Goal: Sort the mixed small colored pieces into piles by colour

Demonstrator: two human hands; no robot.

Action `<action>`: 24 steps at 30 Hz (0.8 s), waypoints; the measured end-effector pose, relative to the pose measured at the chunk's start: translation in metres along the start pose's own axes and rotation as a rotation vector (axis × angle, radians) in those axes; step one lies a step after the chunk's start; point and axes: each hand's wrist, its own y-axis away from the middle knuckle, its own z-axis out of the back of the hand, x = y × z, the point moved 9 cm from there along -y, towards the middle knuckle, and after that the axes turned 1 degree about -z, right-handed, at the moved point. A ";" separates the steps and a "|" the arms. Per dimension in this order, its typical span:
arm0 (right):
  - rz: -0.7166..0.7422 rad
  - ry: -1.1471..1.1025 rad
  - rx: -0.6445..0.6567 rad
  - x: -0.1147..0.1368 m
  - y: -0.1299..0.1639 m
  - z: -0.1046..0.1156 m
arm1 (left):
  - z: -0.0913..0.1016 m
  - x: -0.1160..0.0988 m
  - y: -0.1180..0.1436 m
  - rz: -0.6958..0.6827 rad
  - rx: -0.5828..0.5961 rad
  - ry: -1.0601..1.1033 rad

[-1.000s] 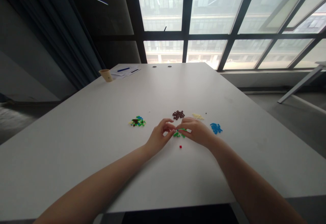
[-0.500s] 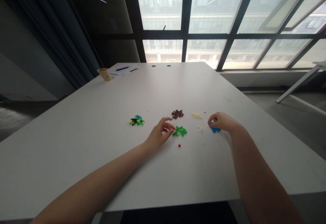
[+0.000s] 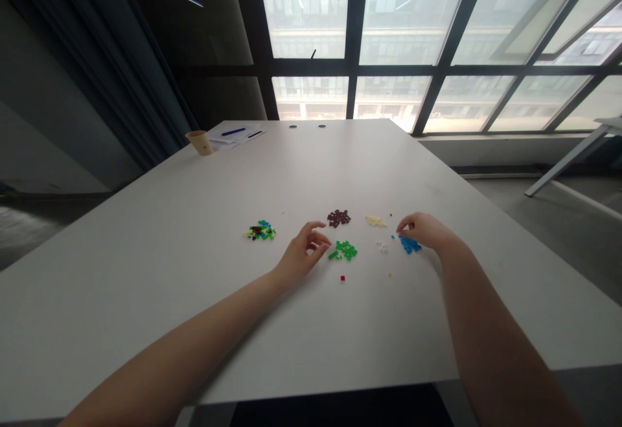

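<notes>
My left hand (image 3: 305, 247) hovers low over the table with curled fingers apart and nothing visible in them. Just right of its fingertips lies a pile of small green toy bricks (image 3: 346, 250); dark brown bricks (image 3: 339, 218) sit a little beyond. My right hand (image 3: 424, 228) is at the blue bricks (image 3: 409, 244), fingertips drawn together in a pinch; whatever they may hold is too small to make out. A single blue brick (image 3: 392, 237) lies left of that pile. Nearby are cream pieces (image 3: 376, 221) and a few white pieces (image 3: 381, 246).
A mixed-colour heap of bricks (image 3: 260, 230) lies to the left. Closer to me are a red brick (image 3: 343, 278) and a tiny yellow piece (image 3: 389, 274). At the far left stand a paper cup (image 3: 199, 143) and papers (image 3: 228, 140) with pens on the white table (image 3: 311, 168).
My right fingertips have lifted slightly off the blue pile, and a single blue brick now shows to its left. My left hand has shifted slightly left, away from the green bricks.
</notes>
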 end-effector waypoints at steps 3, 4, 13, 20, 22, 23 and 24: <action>0.037 0.015 -0.066 0.006 -0.002 0.001 | 0.000 0.000 0.000 0.001 0.001 -0.003; 0.050 0.019 -0.078 0.007 -0.003 0.000 | 0.000 0.000 0.001 0.004 0.004 -0.005; 0.017 0.040 -0.024 0.006 -0.007 -0.009 | -0.001 0.001 0.001 0.014 0.011 -0.010; 0.001 0.065 -0.001 0.007 -0.005 -0.011 | 0.000 -0.002 0.001 0.004 0.013 -0.027; -0.014 0.055 -0.013 0.003 -0.005 -0.008 | 0.001 -0.002 0.001 -0.002 0.011 -0.034; -0.025 0.051 -0.022 0.001 -0.005 -0.007 | 0.001 -0.002 0.001 -0.006 0.009 -0.037; -0.034 0.051 -0.028 -0.001 -0.005 -0.006 | 0.003 -0.002 0.000 -0.012 0.002 -0.041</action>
